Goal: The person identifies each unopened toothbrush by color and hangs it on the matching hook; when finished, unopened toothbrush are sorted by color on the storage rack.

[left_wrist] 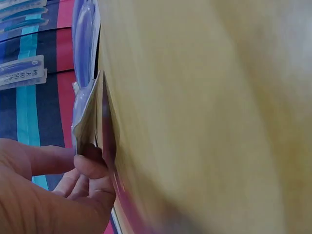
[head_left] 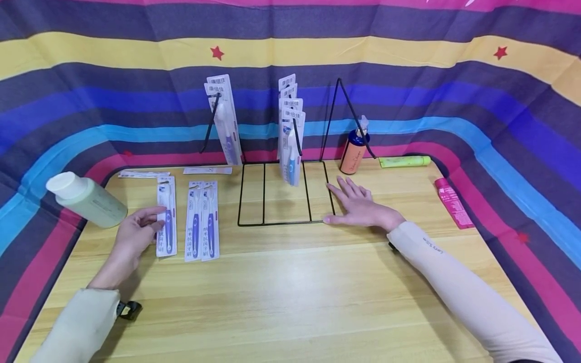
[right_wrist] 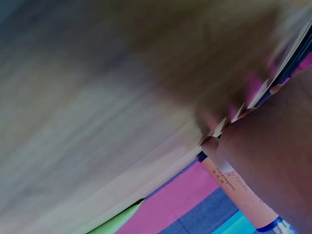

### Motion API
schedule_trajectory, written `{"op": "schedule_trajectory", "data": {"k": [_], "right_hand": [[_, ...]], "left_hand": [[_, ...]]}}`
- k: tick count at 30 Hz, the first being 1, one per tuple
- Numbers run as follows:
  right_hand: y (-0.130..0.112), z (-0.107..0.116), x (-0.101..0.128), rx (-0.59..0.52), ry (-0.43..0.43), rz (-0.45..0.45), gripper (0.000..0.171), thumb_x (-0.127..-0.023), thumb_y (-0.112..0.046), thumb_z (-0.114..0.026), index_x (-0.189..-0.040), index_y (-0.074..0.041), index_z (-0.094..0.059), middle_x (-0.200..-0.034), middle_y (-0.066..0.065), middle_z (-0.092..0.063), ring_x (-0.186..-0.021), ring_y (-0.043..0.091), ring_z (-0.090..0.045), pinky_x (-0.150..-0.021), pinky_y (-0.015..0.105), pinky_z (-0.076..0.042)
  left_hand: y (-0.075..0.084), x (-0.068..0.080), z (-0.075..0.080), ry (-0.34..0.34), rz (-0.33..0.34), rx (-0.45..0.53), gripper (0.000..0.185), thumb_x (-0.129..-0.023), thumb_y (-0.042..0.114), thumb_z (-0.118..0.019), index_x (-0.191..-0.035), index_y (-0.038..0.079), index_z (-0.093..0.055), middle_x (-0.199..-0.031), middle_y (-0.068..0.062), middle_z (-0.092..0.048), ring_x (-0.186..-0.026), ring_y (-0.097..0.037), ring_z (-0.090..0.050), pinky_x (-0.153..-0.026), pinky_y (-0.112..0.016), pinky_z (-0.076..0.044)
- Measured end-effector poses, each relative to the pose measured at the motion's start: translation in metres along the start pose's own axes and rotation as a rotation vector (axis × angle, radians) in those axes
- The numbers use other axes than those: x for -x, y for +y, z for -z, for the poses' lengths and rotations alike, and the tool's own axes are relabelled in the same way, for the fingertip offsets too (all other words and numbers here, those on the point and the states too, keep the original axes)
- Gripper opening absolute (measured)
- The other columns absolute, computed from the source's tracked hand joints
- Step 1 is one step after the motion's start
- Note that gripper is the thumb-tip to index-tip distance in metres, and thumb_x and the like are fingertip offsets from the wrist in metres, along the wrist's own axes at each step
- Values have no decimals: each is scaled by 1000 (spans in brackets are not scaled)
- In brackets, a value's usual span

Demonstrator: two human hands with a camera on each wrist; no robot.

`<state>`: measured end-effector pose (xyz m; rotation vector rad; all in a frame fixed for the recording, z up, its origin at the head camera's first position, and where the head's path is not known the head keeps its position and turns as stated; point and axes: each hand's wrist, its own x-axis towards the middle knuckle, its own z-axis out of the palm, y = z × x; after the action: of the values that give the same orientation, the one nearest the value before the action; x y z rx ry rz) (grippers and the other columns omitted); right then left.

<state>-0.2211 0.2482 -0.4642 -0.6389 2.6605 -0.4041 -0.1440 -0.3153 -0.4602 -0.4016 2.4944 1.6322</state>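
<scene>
With its thumb and fingers, my left hand [head_left: 132, 241] pinches the left edge of a purple toothbrush in a blister pack [head_left: 169, 229] on the wooden table. The left wrist view shows the fingertips at the edge of the pack's card backing [left_wrist: 87, 127], which stands slightly tilted off the wood. Two more packed purple toothbrushes [head_left: 201, 222] lie side by side just to the right. My right hand [head_left: 363, 207] rests with spread fingers at the right side of a black wire rack [head_left: 286, 223]. Packed toothbrushes hang on its left hook [head_left: 227, 126] and middle hook [head_left: 292, 146].
A green bottle with a white cap [head_left: 97, 201] leans at the left. Flat packs [head_left: 207, 171] lie along the back edge. An orange-labelled shampoo bottle [head_left: 352, 157] stands behind my right hand, with a green tube [head_left: 405, 161] and a pink tube [head_left: 455, 204] farther right.
</scene>
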Motion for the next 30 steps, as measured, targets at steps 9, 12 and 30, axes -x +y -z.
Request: {"op": "schedule_trajectory", "data": {"k": [9,12,30], "right_hand": [[-2,3,2,-2,5,4,113,-96,-82,-59,-178,-22,-8,-182,14,12,-165,37,15,-126,69,-1],[-3,2,3,-5,6,4,113,-97,-82,-59,-178,-22,-8,-182,14,11,-165,37,15,-126,69,0],[-2,0,2,10,11,8,112,-97,-82,-57,-178,-22,-8,-182,14,12,-165,36,15,-126,68,-1]], "left_hand": [[22,5,-3,98,-88,393,45,-100,-14,-63,-125,21,-76,-103,11,-72,-75,-6,-64,-58,-19,-53],[35,13,-9,139,-152,472,46,-98,-18,-63,-124,17,-78,-98,8,-76,-71,-7,-64,-56,-19,-53],[75,50,-48,50,-888,702,32,-89,-32,-58,-120,-23,-64,-101,-18,-76,-77,-20,-68,-72,-22,-59]]}}
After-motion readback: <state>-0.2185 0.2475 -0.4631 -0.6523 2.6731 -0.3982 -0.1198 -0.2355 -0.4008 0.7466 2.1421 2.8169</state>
